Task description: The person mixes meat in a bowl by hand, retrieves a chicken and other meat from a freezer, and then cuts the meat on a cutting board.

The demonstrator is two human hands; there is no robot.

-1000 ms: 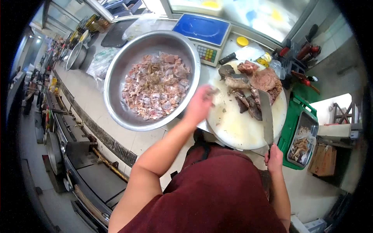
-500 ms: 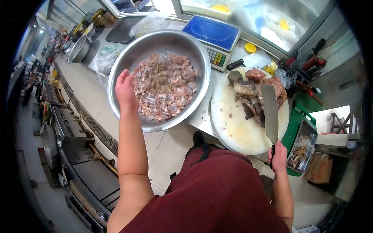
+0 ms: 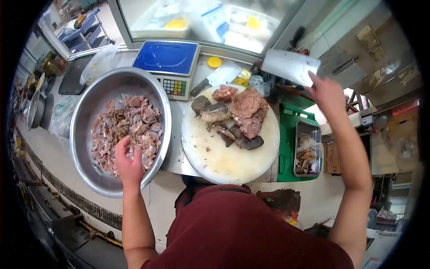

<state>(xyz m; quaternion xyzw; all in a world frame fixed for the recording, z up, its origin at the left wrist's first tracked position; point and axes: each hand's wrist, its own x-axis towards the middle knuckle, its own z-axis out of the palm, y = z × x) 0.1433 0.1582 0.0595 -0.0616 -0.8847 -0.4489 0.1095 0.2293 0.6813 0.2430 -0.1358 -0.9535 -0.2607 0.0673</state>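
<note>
My left hand hangs over the near part of a large steel basin, fingers partly bent and apart, with nothing seen in it. Chopped meat pieces fill the middle of the basin, just beyond that hand. On the right, my right hand grips a cleaver, raised high with its broad blade pointing left. Below and left of the blade, a round white chopping board bears a large chunk of meat and several darker pieces. The cleaver is apart from the meat.
Behind the basin stands a blue-topped scale. A second knife lies between scale and board, near a yellow lid. To the right, a green bin carries a metal tray of scraps. A window frame borders the back.
The view has swung right. My right hand has lifted the cleaver from beside the board to the upper right. My left hand has shifted from the basin's left side to its near part.
</note>
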